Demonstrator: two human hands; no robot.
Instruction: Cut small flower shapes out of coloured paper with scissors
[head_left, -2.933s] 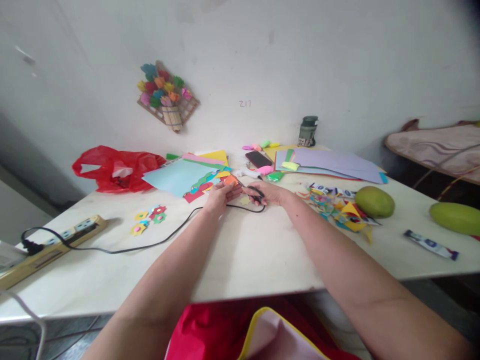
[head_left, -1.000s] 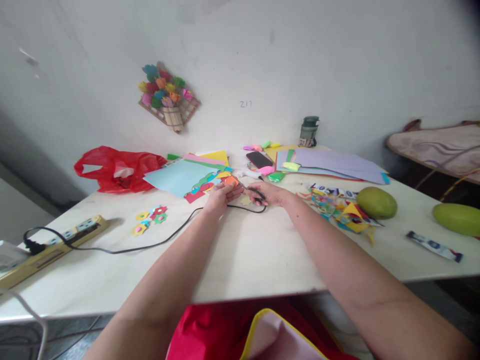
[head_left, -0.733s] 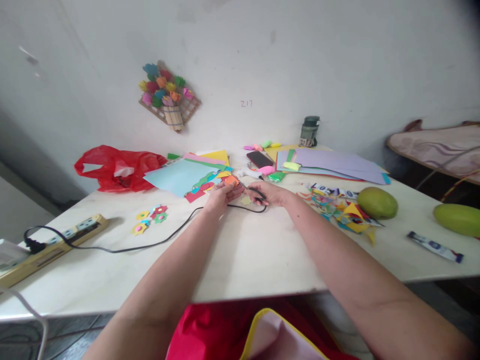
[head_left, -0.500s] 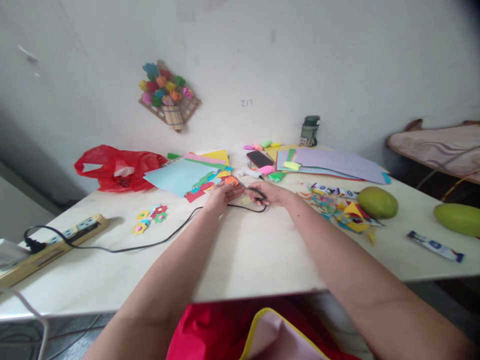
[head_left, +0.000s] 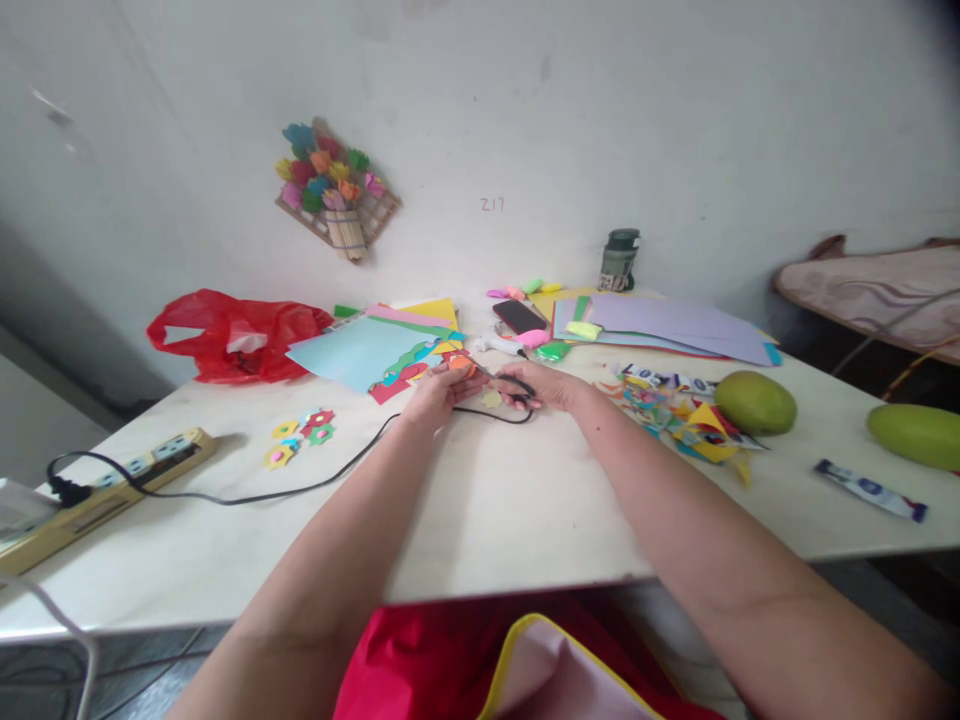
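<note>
Tabletop (head_left: 517, 510), pale and bare just below both grips, carries everything around them. Well to the left of the left grip (head_left: 442, 392) slumps a red plastic bag (head_left: 214, 352); beyond and to the right of the right grip (head_left: 541, 385) lie lavender sheets (head_left: 675, 325), and a light blue sheet (head_left: 352, 350) lies just beyond the left one. To the right of the right grip sits a heap of paper scraps (head_left: 705, 428), with a green fruit (head_left: 755, 403) beside it. A black cord (head_left: 224, 502) comes in from the left and loops just below both grips. The right grip is curled closed around the black handles of a pair of scissors (head_left: 516, 381), whose blades point at the left grip. That one, fingers drawn together, pinches a small orange piece (head_left: 460, 363) at its fingertips; whether the paper lies between the blades is too small to tell. A slip of the blades could nick those fingertips, since they sit so near, and a loose pinch could let the piece twist, spoiling its edge. Smallest, a pale star-like cutout (head_left: 491, 398) lies between the grips, where a dragging wrist might shift it.
</note>
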